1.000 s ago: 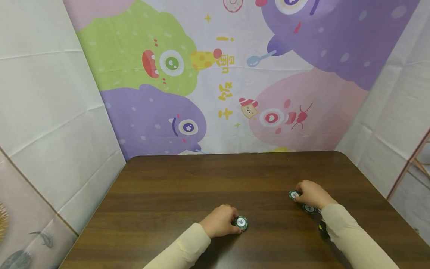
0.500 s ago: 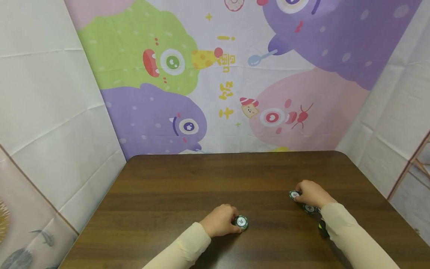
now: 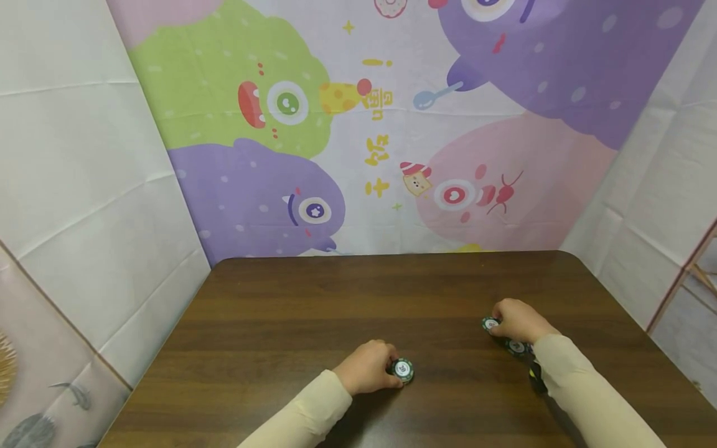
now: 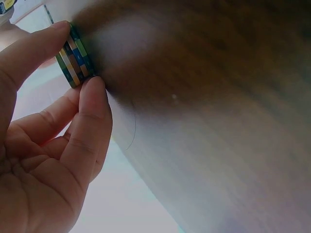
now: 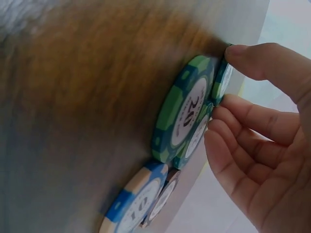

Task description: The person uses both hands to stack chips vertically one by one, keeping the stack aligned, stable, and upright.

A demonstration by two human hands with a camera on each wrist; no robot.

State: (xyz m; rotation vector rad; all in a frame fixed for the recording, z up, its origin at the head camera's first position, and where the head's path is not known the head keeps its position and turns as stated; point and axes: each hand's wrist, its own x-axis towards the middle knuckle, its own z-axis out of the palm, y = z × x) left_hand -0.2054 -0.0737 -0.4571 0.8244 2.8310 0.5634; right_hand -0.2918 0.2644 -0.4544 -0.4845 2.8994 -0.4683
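My left hand (image 3: 365, 368) pinches a short stack of poker chips (image 3: 402, 370) at the table's middle, thumb on one side and fingertips on the other. In the left wrist view, the edges of the stack (image 4: 75, 60) show green, blue and pale bands. Farther right, my right hand (image 3: 521, 320) holds a green poker chip (image 3: 490, 324) by its rim between thumb and index finger. Beside it in the right wrist view lie a green chip marked 20 (image 5: 187, 110), another green chip (image 5: 198, 137), a blue-and-cream chip marked 10 (image 5: 138, 201) and a brownish chip (image 5: 164, 198).
The brown wooden table (image 3: 313, 298) has rounded far corners. A cartoon-printed cloth (image 3: 370, 230) hangs behind it, with pale cloth walls on both sides. Under the right forearm, a black-and-yellow chip (image 3: 536, 378) is partly covered by the sleeve (image 3: 582, 379).
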